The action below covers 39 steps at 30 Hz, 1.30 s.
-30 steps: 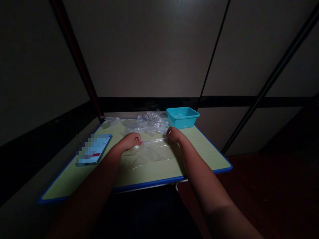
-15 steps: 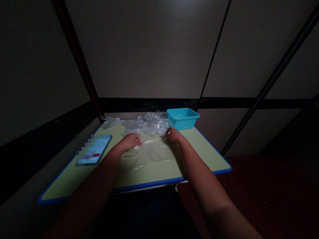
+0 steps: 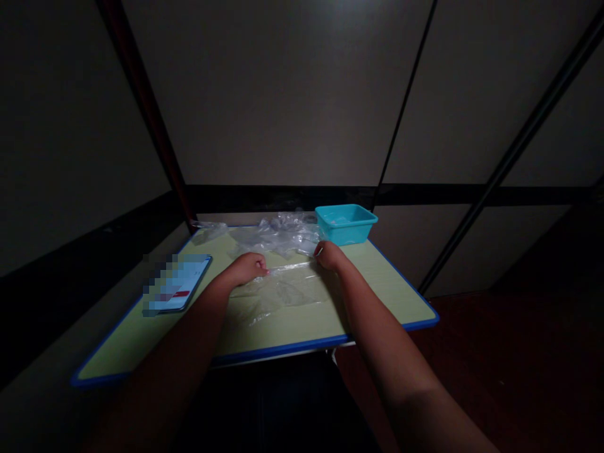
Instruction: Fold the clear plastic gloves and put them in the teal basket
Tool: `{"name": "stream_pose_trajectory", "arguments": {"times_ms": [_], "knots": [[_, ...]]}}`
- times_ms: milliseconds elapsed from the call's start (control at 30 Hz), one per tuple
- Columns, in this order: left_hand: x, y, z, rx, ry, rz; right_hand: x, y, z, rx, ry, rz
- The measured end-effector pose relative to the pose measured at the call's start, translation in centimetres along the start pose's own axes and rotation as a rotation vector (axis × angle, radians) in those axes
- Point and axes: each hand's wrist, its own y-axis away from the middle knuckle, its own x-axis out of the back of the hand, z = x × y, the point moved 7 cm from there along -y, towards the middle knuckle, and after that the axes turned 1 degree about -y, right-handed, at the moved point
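A clear plastic bag (image 3: 283, 294) lies flat on the light green table (image 3: 387, 283), its far edge stretched between my two hands. My left hand (image 3: 250, 267) pinches the left end of that edge with closed fingers. At the right end, my right hand (image 3: 326, 255) is closed on the same edge, thumb and fingertips together. Just beyond my hands is a crumpled heap of clear plastic bags (image 3: 278, 233). The fingertips of my right hand are close to the heap's near right side.
A turquoise basket (image 3: 346, 234) stands at the table's back right corner. A tablet or phone (image 3: 189, 283), partly pixelated, lies at the left. Another piece of clear plastic (image 3: 210, 231) is at the back left. Panelled walls rise behind the table.
My right hand has shifted very slightly, and the far edge of the bag looks a little straighter. Otherwise the scene is the same.
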Motion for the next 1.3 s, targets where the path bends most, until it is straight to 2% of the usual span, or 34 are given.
{"name": "stream_pose_trajectory", "arguments": {"times_ms": [467,667,833,967,1100,1300], "knots": [[-0.1,-0.2,-0.5,0.023,0.059,0.01,-0.7,0.2,-0.7,0.063,0.126,-0.033],[0.1,0.2,0.1,0.007,0.041,0.047,-1.0,0.5,-0.7,0.051,0.154,-0.047],[0.2,0.4,0.2,0.017,0.034,0.065,0.3,0.7,-1.2,0.071,0.129,0.1],[0.0,0.3,0.0,0.029,0.035,0.056,0.8,1.0,-3.1,0.259,0.051,0.176],[0.0,0.2,0.0,0.02,0.031,0.062,0.3,1.0,-4.2,0.371,-0.067,0.136],[-0.1,0.2,0.0,0.004,0.047,0.036,-0.9,0.3,-3.3,0.298,-0.212,-0.013]]}}
